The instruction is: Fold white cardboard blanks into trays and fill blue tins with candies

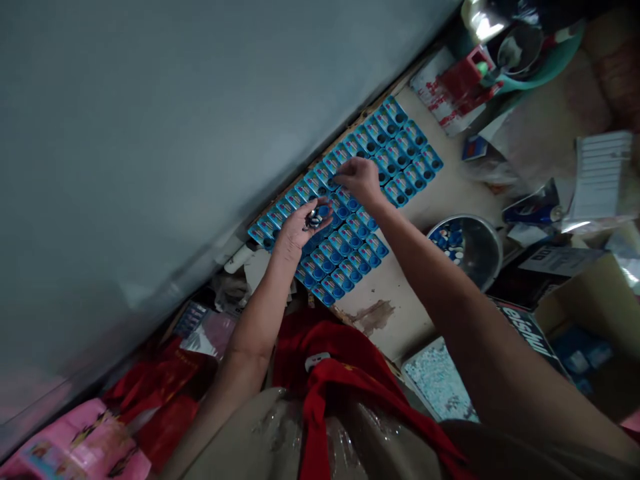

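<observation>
My left hand (300, 225) is turned palm up with its fingers curled, cupping several small round dark-and-white discs (314, 217). Just beyond it, my right hand (361, 179) reaches down over rows of small blue plastic packs (345, 241), fingertips pinched together at one of them. Anything between those fingertips is too small to make out. Each pack has a printed label and a round recess. Dark pieces show in many recesses of the far rows, while recesses in the near rows look plain blue. Both hands partly cover the packs beneath them.
A metal bowl (493, 257) with blue and white discs stands right of my right forearm. A tray of pale blue-white pieces (440, 380) lies nearer me. An open cardboard box (590, 287) sits at right, a teal basin (565, 63) at far right. A grey wall (175, 120) borders the left.
</observation>
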A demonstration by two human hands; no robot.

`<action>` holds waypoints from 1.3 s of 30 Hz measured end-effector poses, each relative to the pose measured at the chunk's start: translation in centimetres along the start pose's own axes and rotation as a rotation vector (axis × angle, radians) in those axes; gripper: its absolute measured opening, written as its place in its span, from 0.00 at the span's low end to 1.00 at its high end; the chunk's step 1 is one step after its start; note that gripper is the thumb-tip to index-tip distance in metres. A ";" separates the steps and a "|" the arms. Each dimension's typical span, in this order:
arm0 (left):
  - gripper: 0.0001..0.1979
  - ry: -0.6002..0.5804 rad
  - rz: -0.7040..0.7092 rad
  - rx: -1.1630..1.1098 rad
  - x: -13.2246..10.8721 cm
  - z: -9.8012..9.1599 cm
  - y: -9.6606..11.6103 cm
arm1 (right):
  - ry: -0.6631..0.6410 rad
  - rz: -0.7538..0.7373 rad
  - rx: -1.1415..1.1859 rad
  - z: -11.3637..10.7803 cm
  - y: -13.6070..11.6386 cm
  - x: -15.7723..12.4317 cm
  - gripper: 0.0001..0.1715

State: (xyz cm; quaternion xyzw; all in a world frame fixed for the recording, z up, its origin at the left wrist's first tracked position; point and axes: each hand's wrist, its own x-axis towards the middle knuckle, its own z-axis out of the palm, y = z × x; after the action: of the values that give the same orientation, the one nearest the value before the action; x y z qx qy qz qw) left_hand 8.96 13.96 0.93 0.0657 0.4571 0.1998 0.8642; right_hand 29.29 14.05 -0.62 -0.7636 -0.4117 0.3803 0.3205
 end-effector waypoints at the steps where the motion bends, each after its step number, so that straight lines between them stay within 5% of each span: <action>1: 0.07 -0.010 0.012 -0.024 -0.1 -0.1 0.3 | 0.022 -0.039 -0.143 0.2 -0.1 1.1 0.08; 7: 0.12 -0.021 0.025 -0.095 -0.4 -0.7 1.1 | -0.047 -0.024 -0.532 0.8 -0.3 3.8 0.12; 12: 0.10 -0.013 0.072 -0.161 0.2 -1.8 0.9 | -0.059 -0.046 -0.516 -0.3 0.1 3.7 0.18; 23: 0.07 0.013 0.074 -0.109 -0.5 -2.4 1.4 | -0.177 0.016 -0.316 -0.2 -0.4 2.3 0.08; 29: 0.06 0.036 0.065 -0.114 -0.1 -2.3 0.9 | -0.027 -0.117 -0.484 -0.4 0.0 2.2 0.08; 34: 0.07 0.017 0.081 -0.118 0.2 -1.8 0.6 | -0.078 -0.181 -0.657 0.6 -0.9 2.4 0.08; 37: 0.07 0.026 0.090 -0.103 0.5 -1.4 0.9 | -0.119 -0.122 -0.730 1.2 -1.4 3.8 0.06; 39: 0.07 0.035 0.089 -0.096 0.8 -1.2 1.1 | -0.151 -0.055 -0.732 1.3 -1.3 5.3 0.14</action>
State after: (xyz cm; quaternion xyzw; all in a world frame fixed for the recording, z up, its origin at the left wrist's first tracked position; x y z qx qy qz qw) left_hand 8.03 15.20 -0.01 0.0409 0.4587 0.2609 0.8484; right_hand 29.62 19.50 -1.94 -0.7861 -0.5632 0.2547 0.0049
